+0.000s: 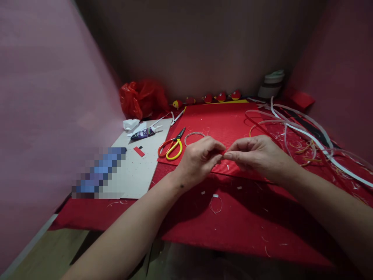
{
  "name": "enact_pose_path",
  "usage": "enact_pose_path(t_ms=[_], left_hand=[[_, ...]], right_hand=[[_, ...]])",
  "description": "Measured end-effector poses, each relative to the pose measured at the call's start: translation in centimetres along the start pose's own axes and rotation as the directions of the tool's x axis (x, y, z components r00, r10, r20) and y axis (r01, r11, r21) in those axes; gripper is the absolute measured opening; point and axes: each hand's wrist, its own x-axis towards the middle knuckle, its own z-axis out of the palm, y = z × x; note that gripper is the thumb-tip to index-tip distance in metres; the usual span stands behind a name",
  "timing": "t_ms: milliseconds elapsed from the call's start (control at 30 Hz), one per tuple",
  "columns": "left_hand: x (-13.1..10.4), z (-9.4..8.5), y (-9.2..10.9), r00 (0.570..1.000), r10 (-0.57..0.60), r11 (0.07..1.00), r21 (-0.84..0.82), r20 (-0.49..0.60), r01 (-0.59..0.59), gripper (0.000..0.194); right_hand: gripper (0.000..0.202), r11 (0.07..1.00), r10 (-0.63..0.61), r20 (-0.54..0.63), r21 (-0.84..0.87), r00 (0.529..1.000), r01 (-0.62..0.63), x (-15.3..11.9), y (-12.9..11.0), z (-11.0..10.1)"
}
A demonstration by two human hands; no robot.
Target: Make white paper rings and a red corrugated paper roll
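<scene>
- Showing at far left of the counter [189, 229] a pale board [132, 179] bearing a glue tube [143, 133] and a red scrap [139, 151].
- Setting scissors [181, 133] just right of the board, partly over a ridged red sheet [215, 124].
- Lining up five small red-and-yellow birds [221, 97] behind the sheet, apparently finished or nearly so.
- Pinching a small red piece [223, 153] above the sheet between fingertips of the left hand [198, 157] and right hand [262, 155], in narrow, meeting grips; too hidden to judge shape or completeness.
- Spreading loose strips [349, 171] and trimmings [306, 149] across the right, seemingly unassembled.
</scene>
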Motion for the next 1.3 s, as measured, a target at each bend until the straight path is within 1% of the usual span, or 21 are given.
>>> enact_pose_path(t_ms=[33, 100, 133, 167, 200, 233, 300, 400, 467, 533, 600, 700, 867, 1033, 1100, 1200, 1300], left_hand=[[0.1, -0.1, 0.1, 0.998, -0.058, 0.988, -0.145, 0.005, 0.058, 0.004], [0.2, -0.2, 0.3, 0.988, -0.149, 0.906, -0.394, 0.038, 0.152, 0.006], [0.1, -0.1, 0.3, 0.983, -0.176, 0.864, -0.471, 0.045, 0.176, 0.007], [0.1, -0.1, 0.3, 0.981, -0.19, 0.84, -0.51, 0.042, 0.185, 0.008], [0.1, 0.0, 0.3, 0.981, -0.192, 0.838, -0.515, 0.034, 0.182, 0.009], [0.0, 0.1, 0.3, 0.983, -0.181, 0.855, -0.491, 0.023, 0.169, 0.009], [-0.1, 0.2, 0.2, 0.991, -0.133, 0.911, -0.393, 0.001, 0.123, 0.008], [-0.2, 0.1, 0.0, 0.999, -0.03, 0.981, -0.192, -0.03, 0.023, 0.007], [-0.2, 0.1, -0.1, 0.998, 0.046, 0.998, -0.05, -0.035, -0.048, 0.006], [-0.2, 0.1, -0.3, 0.995, 0.103, 0.993, 0.06, -0.017, -0.101, 0.005], [-0.2, 0.2, -0.4, 0.992, 0.128, 0.985, 0.116, 0.003, -0.127, 0.005], [-0.3, 0.3, -0.7, 0.989, 0.146, 0.976, 0.158, 0.017, -0.146, 0.005], [-0.4, 0.3, -1.0, 0.987, 0.158, 0.963, 0.215, 0.041, -0.164, 0.007], [-0.5, 0.4, -1.2, 0.982, 0.165, 0.929, 0.319, 0.098, -0.188, 0.011], [-0.6, 0.4, -1.1, 0.98, 0.15, 0.914, 0.36, 0.127, -0.187, 0.014], [-0.6, 0.3, -0.6, 0.976, 0.132, 0.887, 0.418, 0.172, -0.193, 0.017], [-0.6, 0.3, 0.0, 0.966, 0.152, 0.833, 0.498, 0.211, -0.24, 0.02]], right_hand=[[0.027, 1.0, -0.006, 0.019, 0.025, 1.0, 0.006, 0.0, 0.0, -0.2], [0.024, 0.997, -0.019, 0.054, 0.071, 0.998, 0.015, 0.0, 0.0, -0.6], [0.023, 0.996, -0.027, 0.067, 0.089, 0.997, 0.021, 0.0, 0.0, -0.8], [0.022, 0.994, -0.033, 0.078, 0.104, 0.996, 0.025, 0.0, -0.1, -0.9], [0.021, 0.993, -0.034, 0.091, 0.114, 0.995, 0.024, 0.0, -0.1, -1.0], [0.02, 0.992, -0.032, 0.103, 0.121, 0.994, 0.019, 0.0, -0.2, -1.0], [0.021, 0.993, -0.015, 0.121, 0.119, 0.993, 0.001, 0.0, -0.3, -1.0], [0.024, 0.996, 0.025, 0.134, 0.079, 0.991, -0.036, 0.1, -0.2, -1.0], [0.027, 0.998, 0.05, 0.151, 0.041, 0.987, -0.057, 0.3, 0.0, -1.0], [0.027, 0.997, 0.077, 0.171, 0.008, 0.982, -0.08, 0.4, 0.2, -1.1], [0.024, 0.994, 0.106, 0.183, -0.007, 0.977, -0.106, 0.5, 0.3, -1.1], [0.02, 0.99, 0.14, 0.193, -0.016, 0.971, -0.14, 0.5, 0.2, -1.1], [0.018, 0.988, 0.154, 0.174, -0.047, 0.973, -0.148, 0.5, 0.0, -1.0], [0.014, 0.99, 0.133, 0.171, 0.022, 0.976, -0.139, 0.5, 0.3, -0.8], [0.016, 0.991, 0.127, 0.159, 0.021, 0.979, -0.132, 0.4, 0.3, -0.7], [0.023, 0.991, 0.131, 0.132, -0.024, 0.983, -0.129, 0.3, 0.2, -0.3], [0.03, 0.987, 0.149, 0.083, -0.076, 0.985, -0.143, 0.2, -0.1, 0.2]])
